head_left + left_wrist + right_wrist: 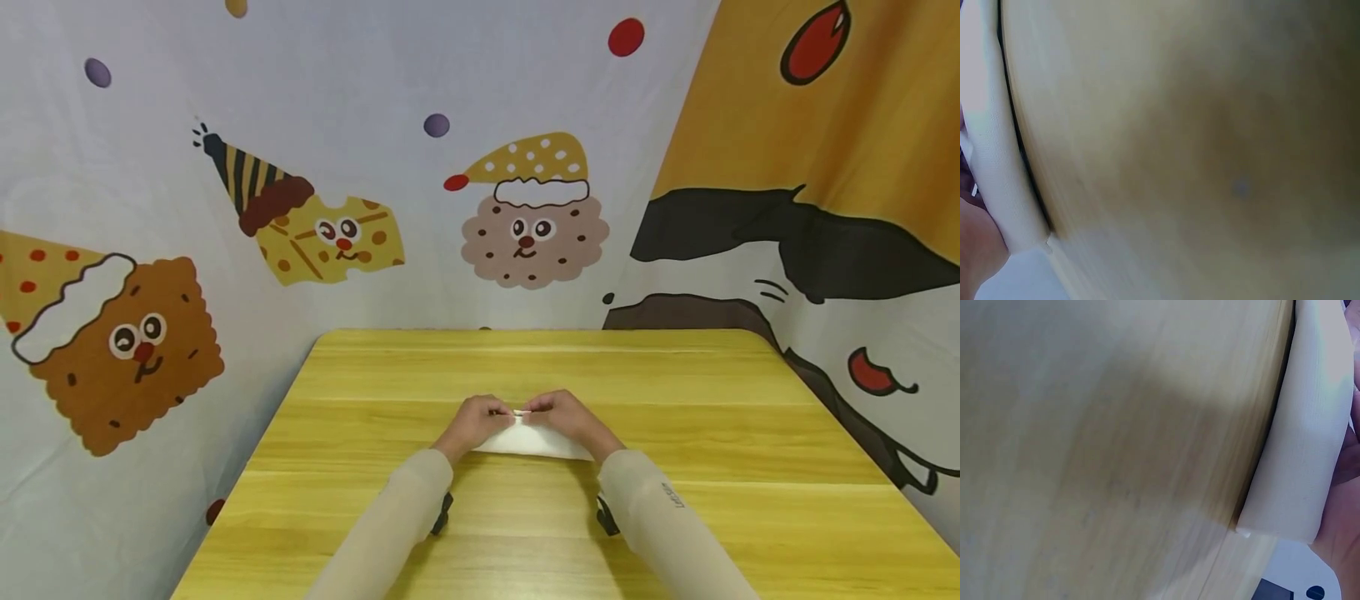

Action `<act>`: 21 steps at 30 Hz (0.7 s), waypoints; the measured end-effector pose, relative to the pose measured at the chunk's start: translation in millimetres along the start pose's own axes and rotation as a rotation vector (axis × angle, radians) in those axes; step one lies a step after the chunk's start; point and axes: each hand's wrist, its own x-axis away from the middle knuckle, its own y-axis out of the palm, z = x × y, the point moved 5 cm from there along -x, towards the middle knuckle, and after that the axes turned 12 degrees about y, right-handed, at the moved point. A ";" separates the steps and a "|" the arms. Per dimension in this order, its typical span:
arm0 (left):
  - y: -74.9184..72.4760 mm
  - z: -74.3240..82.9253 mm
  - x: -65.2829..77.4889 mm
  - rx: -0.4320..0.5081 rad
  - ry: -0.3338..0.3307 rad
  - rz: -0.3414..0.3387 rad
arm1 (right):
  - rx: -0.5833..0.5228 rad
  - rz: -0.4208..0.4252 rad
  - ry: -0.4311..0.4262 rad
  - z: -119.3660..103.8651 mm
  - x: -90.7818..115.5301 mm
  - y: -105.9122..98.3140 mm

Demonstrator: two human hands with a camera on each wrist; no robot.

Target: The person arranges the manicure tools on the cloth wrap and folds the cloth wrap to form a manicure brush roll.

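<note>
A white, softly folded piece of cloth or paper [536, 443] lies as a long strip on the table, its exact kind unclear. My left hand [478, 422] and right hand [568, 417] meet at its far edge, fingers curled, each pinching the material near the middle. A small bit of white pokes up between the fingertips. In the left wrist view, the white strip's rounded fold [1000, 150] runs beside part of the left hand [980, 244]. The right wrist view has the finely textured fold [1300, 437] next to the right hand [1342, 503]; most fingers are hidden there.
The wood-grain table [360, 375] spreads around both hands. Behind it hangs a white curtain [360, 75] printed with cartoon biscuits and cheese. Dark wrist devices [607, 515] sit under the beige sleeves [660, 508].
</note>
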 end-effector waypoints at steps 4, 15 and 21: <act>0.1 0.6 -0.2 0.000 0.017 0.010 | 0.016 -0.019 0.004 -1.3 0.6 2.2; -0.5 0.6 0.8 0.028 -0.009 0.008 | 0.117 0.008 -0.135 -10.2 6.0 10.3; -1.5 -0.9 0.0 0.010 -0.015 0.021 | 0.287 0.074 -0.240 -16.2 8.8 17.3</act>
